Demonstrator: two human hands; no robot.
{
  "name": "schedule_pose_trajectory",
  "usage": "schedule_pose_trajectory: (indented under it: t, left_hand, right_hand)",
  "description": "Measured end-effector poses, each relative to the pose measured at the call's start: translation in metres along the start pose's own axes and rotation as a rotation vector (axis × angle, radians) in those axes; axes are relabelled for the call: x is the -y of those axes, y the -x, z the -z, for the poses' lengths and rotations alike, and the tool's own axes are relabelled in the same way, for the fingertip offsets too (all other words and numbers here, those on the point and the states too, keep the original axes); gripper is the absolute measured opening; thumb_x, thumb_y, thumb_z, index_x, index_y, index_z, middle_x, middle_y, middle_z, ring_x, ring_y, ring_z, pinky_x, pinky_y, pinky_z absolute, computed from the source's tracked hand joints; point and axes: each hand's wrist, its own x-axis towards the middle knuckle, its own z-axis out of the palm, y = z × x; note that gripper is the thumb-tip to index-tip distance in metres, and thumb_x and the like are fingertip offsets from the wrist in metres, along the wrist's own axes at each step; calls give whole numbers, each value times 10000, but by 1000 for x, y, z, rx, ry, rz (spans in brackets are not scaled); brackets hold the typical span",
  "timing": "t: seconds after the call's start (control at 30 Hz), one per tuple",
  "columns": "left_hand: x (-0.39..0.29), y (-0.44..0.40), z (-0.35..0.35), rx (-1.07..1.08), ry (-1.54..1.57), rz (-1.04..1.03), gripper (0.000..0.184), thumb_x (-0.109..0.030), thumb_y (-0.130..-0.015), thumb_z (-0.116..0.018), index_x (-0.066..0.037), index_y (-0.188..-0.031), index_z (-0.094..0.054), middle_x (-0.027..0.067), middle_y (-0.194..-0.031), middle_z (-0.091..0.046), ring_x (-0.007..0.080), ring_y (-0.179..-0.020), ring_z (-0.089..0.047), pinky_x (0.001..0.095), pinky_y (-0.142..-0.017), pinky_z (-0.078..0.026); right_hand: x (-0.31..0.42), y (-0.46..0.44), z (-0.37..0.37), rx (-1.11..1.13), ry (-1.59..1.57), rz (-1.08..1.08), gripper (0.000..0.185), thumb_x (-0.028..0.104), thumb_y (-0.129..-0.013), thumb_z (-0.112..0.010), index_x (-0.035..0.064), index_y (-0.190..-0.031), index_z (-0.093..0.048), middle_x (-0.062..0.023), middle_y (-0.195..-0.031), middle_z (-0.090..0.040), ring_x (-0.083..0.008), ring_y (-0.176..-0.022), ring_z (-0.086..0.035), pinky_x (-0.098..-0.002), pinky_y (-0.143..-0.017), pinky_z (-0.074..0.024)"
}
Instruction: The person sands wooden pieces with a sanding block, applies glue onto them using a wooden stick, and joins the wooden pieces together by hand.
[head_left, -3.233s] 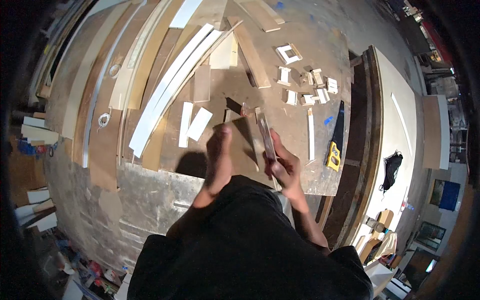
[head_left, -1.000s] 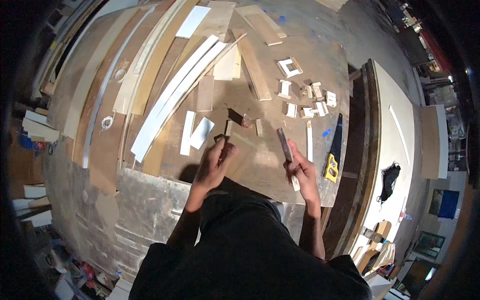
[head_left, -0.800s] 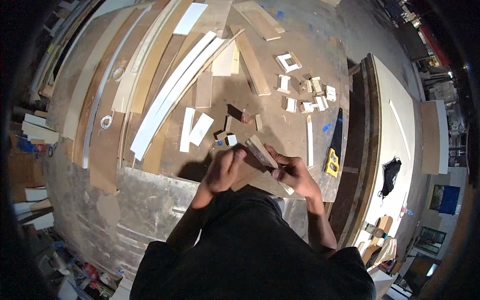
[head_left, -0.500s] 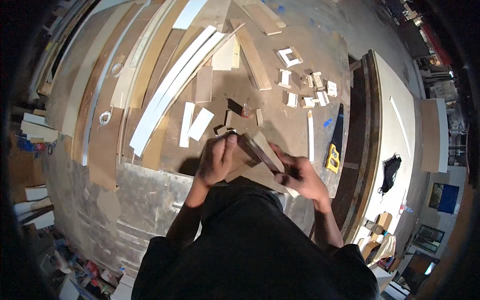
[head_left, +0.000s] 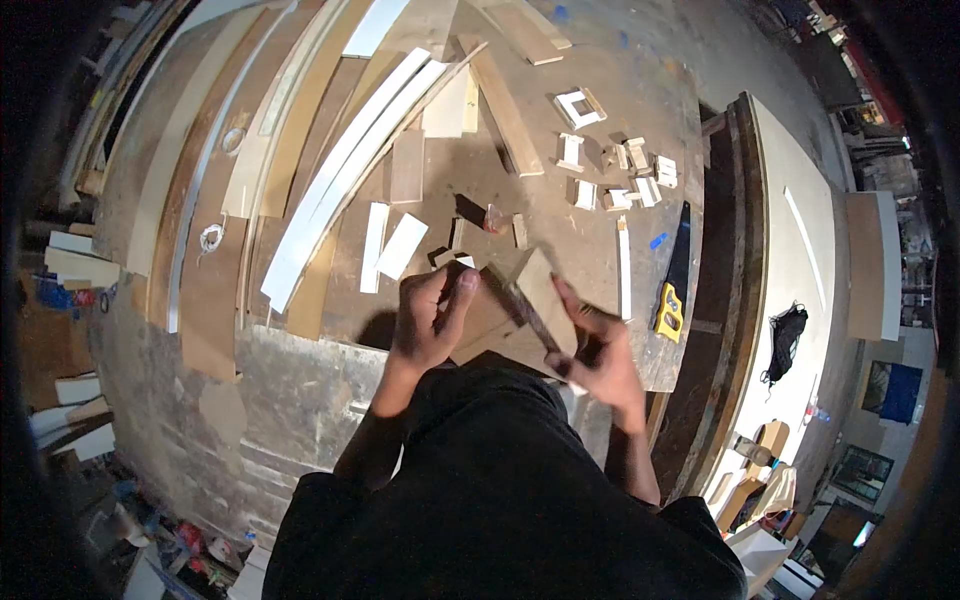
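Observation:
My right hand grips a short piece of wood with a pale face and a dark, rough edge, held tilted in front of my body. My left hand is closed, thumb uppermost, just left of that piece; whatever its fingers hold, if anything, is hidden. Below the hands, a flat brown board shows at the table's near edge. Just beyond them lie small wood offcuts and a small clear-and-red object I cannot name.
Long white strips and brown boards cover the table's left side. Several small wooden assemblies sit at right, near a yellow-handled handsaw. Beyond a gap stands a pale-topped bench with a black cloth item.
The piece of wood has turned so more of its pale face shows. My right hand has shifted slightly left, its fingers more raised. My left hand stays nearly in place.

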Motion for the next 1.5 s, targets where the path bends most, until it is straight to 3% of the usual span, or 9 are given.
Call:
schedule_pose_trajectory:
  t: [0.1,0.23,0.47,0.6,0.87,1.1,1.23,1.43,1.5]
  left_hand:
    - [-21,-4,6,137,-67,225,227,-178,-982,-568,23,-883,-599,121,-667,-581,172,-539,-507,323,-530,-416]
    - [-33,-1,-13,-75,-166,235,250,-218,-1027,-513,2,-927,-577,125,-705,-580,189,-597,-514,336,-581,-442]
    - [-26,26,-66,68,1310,681,700,-580,-1003,-388,-97,-1503,-309,117,-1464,-454,261,-1314,-487,436,-1088,-399]
    - [-28,30,-82,72,1222,605,704,-614,-999,-339,-109,-1490,-333,109,-1406,-504,246,-1262,-533,410,-1033,-459]
    - [-37,15,-84,-42,1123,678,648,-612,-1011,-295,-135,-1432,-416,74,-1302,-572,224,-1146,-597,374,-925,-521]
    - [-51,-9,-78,-136,1210,572,614,-565,-1028,-307,-140,-1463,-394,80,-1353,-554,192,-1191,-569,379,-1008,-463]
    - [-46,-6,-71,-207,1226,876,622,-542,-1032,-323,-103,-1468,-392,92,-1371,-547,252,-1230,-559,406,-1014,-466]
    - [-44,-44,-24,-357,1378,484,639,-555,-1014,-379,-96,-1458,-407,123,-1394,-514,252,-1304,-473,436,-1082,-375]
    - [-36,-42,-14,-279,1332,412,623,-567,-1008,-393,-97,-1413,-451,115,-1316,-543,229,-1211,-513,430,-1046,-392]
  right_hand:
    - [24,-9,18,-46,294,-167,825,67,-644,-829,-8,-1401,-510,-228,-1185,-662,-202,-998,-627,-327,-943,-489]
    - [11,2,2,-163,170,24,845,61,-648,-826,-32,-1413,-481,-245,-1215,-645,-201,-1024,-625,-336,-958,-487]
    - [19,1,-33,-264,137,-56,807,84,-744,-761,-60,-1455,-405,-216,-1077,-609,-232,-1002,-609,-322,-877,-492]
    - [43,-5,-41,-231,-37,-197,707,111,-842,-716,-34,-1465,-413,-111,-1151,-383,-194,-985,-531,-290,-793,-474]
    - [18,8,-38,-166,204,-39,670,212,-905,-652,-65,-1460,-399,-137,-1184,-375,-216,-1064,-433,-303,-963,-366]
    - [34,15,-32,-62,388,-6,669,72,-866,-675,-63,-1460,-400,-118,-1126,-370,-163,-874,-450,-249,-789,-412]
    - [59,3,-35,-216,137,-177,653,150,-829,-730,-55,-1402,-494,-123,-1145,-366,-171,-880,-454,-270,-777,-421]
    - [-31,36,-12,-128,495,17,658,80,-770,-760,29,-1390,-547,-124,-1093,-455,-171,-922,-522,-257,-740,-478]
    - [-18,33,-17,-213,275,-115,651,59,-767,-743,9,-1386,-545,-115,-1065,-493,-176,-957,-530,-267,-779,-487]
